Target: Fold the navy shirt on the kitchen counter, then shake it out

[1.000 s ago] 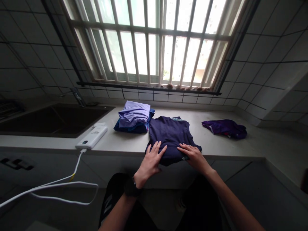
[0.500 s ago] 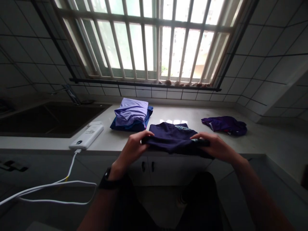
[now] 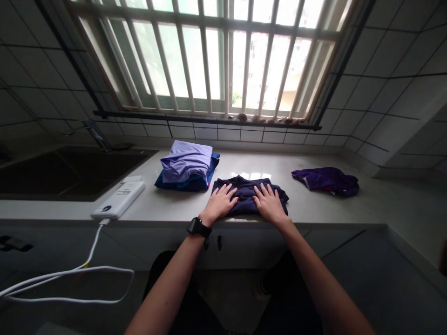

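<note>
navy shirt now folded in half, flat on the counter at frame centre. half a second ago we held its edge lifted. left hand and right hand now lie open, palms pressing it, gripping nothing. folded stack sits just upper left.

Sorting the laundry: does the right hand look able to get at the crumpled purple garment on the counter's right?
Probably yes: the right hand lies flat on the folded navy garment, and bare counter separates it from the crumpled purple garment.
</note>
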Available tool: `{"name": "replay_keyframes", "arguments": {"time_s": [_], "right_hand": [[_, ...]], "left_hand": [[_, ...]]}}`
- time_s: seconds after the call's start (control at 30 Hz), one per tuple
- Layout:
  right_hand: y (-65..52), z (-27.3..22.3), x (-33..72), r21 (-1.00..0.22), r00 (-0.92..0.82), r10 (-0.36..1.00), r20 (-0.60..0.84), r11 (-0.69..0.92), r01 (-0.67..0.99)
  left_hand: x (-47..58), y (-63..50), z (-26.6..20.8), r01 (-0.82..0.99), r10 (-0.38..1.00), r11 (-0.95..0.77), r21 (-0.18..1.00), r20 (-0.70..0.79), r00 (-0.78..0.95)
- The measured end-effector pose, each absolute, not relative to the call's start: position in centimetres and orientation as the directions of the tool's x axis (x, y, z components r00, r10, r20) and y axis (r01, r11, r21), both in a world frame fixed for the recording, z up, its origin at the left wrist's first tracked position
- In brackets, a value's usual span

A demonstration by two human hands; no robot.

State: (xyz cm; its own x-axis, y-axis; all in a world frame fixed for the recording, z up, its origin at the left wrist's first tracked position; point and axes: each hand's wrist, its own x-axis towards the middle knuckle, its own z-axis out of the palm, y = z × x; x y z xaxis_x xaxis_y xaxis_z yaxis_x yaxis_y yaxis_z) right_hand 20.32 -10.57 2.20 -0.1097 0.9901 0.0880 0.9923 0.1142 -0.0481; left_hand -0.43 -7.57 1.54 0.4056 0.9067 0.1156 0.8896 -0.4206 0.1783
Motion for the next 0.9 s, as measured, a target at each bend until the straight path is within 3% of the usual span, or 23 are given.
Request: {"name": "replay_keyframes", "arguments": {"time_s": [0.13, 0.43, 0.53, 0.6, 0.7, 0.8, 0.9], "right_hand": [[-10.2, 1.2, 20.9, -0.021, -0.139, 0.987, 0.084, 0.141, 0.99], [-5.6, 3.6, 23.4, -0.096, -0.303, 0.952, 0.051, 0.307, 0.947], [-6.5, 4.0, 21.5, -0.117, -0.286, 0.949, 0.134, 0.302, 0.946], [-8.5, 3.3, 20.0, -0.175, -0.354, 0.91, 0.214, 0.393, 0.903], [-12.0, 1.5, 19.5, -0.251, -0.512, 0.83, 0.219, 0.555, 0.793], [-13.8, 0.7, 21.4, -0.302, -0.597, 0.783, 0.173, 0.619, 0.725], [-14.1, 0.8, 23.7, -0.3, -0.672, 0.724, 0.157, 0.683, 0.666]], "left_hand": [[-0.3, -7.6, 1.7, 0.905, 0.918, -0.396, 0.157, 0.069, 0.389], [2.3, -10.3, 2.2, 0.969, 0.983, -0.184, 0.163, 0.031, 0.181], [3.4, -11.4, 2.6, 0.984, 0.994, -0.106, 0.143, 0.032, 0.102], [3.9, -12.3, 2.9, 0.99, 0.997, -0.076, 0.12, 0.032, 0.073], [4.2, -14.2, 3.3, 0.989, 0.991, -0.124, 0.085, 0.062, 0.119], [3.5, -16.2, 3.5, 0.976, 0.974, -0.198, 0.09, 0.127, 0.186], [0.8, -17.0, 2.9, 0.92, 0.922, -0.368, 0.139, 0.185, 0.341]]}}
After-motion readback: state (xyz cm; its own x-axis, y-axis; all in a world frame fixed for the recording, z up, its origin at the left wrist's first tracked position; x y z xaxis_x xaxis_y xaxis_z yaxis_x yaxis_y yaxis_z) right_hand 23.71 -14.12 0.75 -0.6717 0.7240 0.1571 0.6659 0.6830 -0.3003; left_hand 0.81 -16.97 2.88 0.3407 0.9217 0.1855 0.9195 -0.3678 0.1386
